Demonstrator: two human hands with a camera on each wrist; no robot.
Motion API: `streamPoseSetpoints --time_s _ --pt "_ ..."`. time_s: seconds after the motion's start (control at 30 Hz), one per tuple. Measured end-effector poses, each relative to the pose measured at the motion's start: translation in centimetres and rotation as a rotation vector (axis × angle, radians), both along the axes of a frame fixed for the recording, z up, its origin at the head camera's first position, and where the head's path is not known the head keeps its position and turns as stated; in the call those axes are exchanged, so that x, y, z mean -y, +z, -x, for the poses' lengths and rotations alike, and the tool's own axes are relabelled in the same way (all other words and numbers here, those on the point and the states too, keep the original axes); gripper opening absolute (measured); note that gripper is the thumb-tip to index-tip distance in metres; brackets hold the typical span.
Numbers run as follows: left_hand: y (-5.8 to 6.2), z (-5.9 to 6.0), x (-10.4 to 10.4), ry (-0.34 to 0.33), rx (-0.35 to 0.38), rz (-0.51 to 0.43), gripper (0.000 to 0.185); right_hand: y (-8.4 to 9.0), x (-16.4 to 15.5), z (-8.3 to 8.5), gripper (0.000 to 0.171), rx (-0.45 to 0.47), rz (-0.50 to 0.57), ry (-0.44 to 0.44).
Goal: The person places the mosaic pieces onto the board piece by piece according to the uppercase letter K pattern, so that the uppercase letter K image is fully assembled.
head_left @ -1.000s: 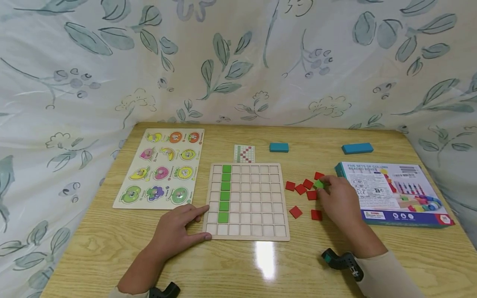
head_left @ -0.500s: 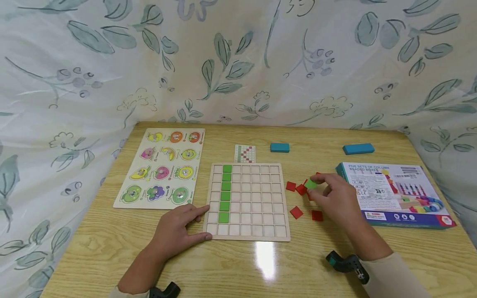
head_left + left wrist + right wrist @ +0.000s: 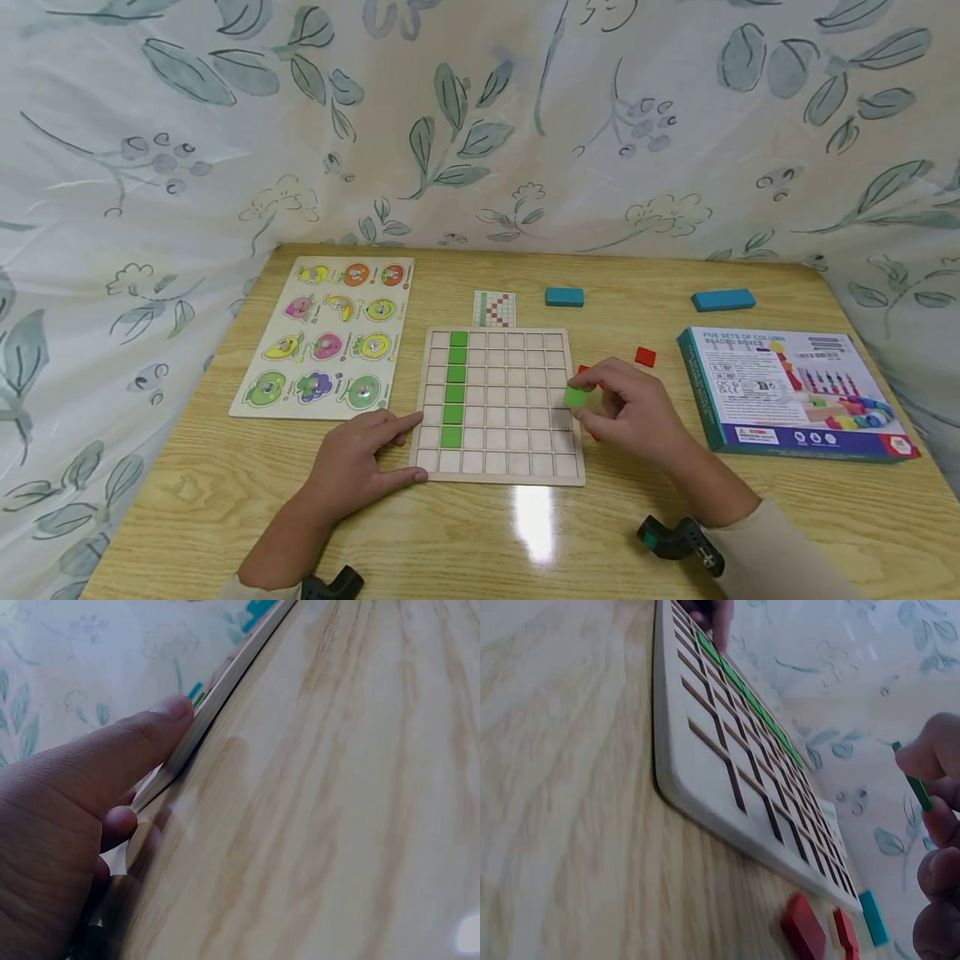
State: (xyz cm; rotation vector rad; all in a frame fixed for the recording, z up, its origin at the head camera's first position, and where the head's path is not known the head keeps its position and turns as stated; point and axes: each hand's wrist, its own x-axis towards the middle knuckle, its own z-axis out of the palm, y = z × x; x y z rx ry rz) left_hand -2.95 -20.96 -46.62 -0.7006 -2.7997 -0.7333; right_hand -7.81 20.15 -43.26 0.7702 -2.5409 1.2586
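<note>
Carried from the red tiles [image 3: 645, 357], a green tile [image 3: 575, 397] pinched in the right hand [image 3: 630, 412] now hovers at the grid board [image 3: 498, 406]. Left hand [image 3: 356, 462], fingers flat, steadies the board's corner on the worktop [image 3: 525, 533].

Left hand: the left hand [image 3: 358, 463] lay flat, palm down, fingers pretty much straight and spread a little, index finger pointing up and to the right, thumb stretched out toward the right.
Left hand close-up: from the left wrist view the left hand [image 3: 71, 817] had its thumb out straight with the other fingers tucked under it.
Left forearm: bare, coming in from the bottom edge, angled up and right.
Right hand: the right hand [image 3: 626, 408] was lifted, thumb and index finger pinched together at the tips, other fingers loosely curled below.
Right forearm: in a cream sleeve, reaching in from bottom right.
</note>
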Motion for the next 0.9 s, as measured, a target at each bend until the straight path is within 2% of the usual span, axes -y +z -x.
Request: streamPoseSetpoints --time_s 0.2,0.37,0.5,0.7,0.9 --pt "-0.1 0.0 0.0 -0.005 0.0 0.0 0.075 -0.2 2.0 -0.3 0.038 0.061 -0.004 0.099" --pt "0.0 0.0 0.0 -0.011 -0.009 -0.003 0.075 -0.5 4.0 -0.7 0.037 0.11 0.055 0.179" --pt "0.0 0.0 0.0 -0.016 -0.017 -0.012 0.074 -0.6 5.7 -0.9 0.036 0.114 0.073 0.241" --pt "0.0 0.0 0.0 -0.014 -0.011 -0.008 0.074 -0.7 7.9 -0.9 0.034 0.112 0.018 0.3" --pt "0.0 0.1 0.0 -0.012 -0.004 0.004 0.075 -1.1 10.0 -1.3 0.031 0.164 -0.052 0.327"
